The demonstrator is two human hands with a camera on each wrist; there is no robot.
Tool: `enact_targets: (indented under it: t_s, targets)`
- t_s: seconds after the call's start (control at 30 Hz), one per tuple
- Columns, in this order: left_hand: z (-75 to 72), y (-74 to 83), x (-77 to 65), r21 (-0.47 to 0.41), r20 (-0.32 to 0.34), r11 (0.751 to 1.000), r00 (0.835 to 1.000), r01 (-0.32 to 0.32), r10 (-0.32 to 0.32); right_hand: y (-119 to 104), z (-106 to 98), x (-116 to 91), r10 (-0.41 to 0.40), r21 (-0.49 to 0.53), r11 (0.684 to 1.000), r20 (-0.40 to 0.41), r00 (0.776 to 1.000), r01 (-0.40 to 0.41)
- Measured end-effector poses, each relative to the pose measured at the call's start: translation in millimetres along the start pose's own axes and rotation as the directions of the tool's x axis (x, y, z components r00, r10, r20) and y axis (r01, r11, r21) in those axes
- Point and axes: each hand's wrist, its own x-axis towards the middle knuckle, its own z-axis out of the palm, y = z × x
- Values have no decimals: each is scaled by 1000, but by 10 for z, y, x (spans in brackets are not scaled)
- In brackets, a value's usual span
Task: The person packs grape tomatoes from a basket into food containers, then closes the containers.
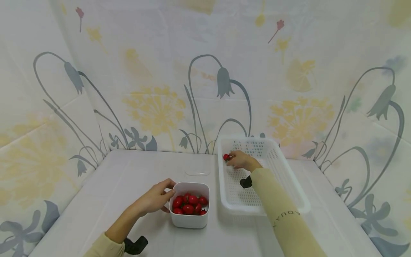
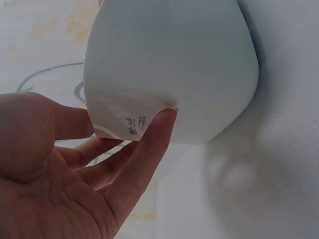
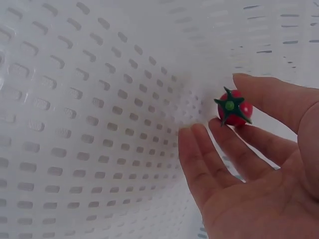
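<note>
In the head view, my left hand [image 1: 157, 197] holds the left corner of a small white square tub [image 1: 190, 222] with cherry tomatoes [image 1: 188, 209] in it. The left wrist view shows one fingertip against the tub's printed side wall [image 2: 174, 55], the thumb at its rim and other fingers partly hidden behind it. My right hand [image 1: 240, 160] reaches inside a white slotted plastic basket [image 1: 302, 200], near its far left corner. Between thumb and fingers it pinches one red cherry tomato [image 3: 240, 112], whose green star-shaped calyx faces the right wrist camera.
Behind the tub lies a clear flat piece of plastic [image 1: 197, 169] on the white table cover [image 1: 135, 171]. The basket stands to the tub's right, its back end close to the flower-printed curtain [image 1: 205, 46]. My right forearm crosses the basket's near rim.
</note>
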Motion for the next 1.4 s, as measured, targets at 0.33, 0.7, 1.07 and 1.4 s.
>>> enact_targets:
  t_s: [0.33,0.7,1.07,1.4]
  targets:
    - [25,19,1,-2,10,1000,1000,-6,7,5,-14,-88,21,9,1000,-80,997,-20]
    - [37,18,18,8,14,1000,1000,-4,4,1,-16,-186,14,62,998,-113,994,-6]
    - [5,-9,21,9,10,1000,1000,-8,8,-125,-18,-404,-51,46,998,-21,998,52]
    - [-6,1,10,-5,15,1000,1000,-14,14,-197,-12,-570,-80,29,996,27,996,79]
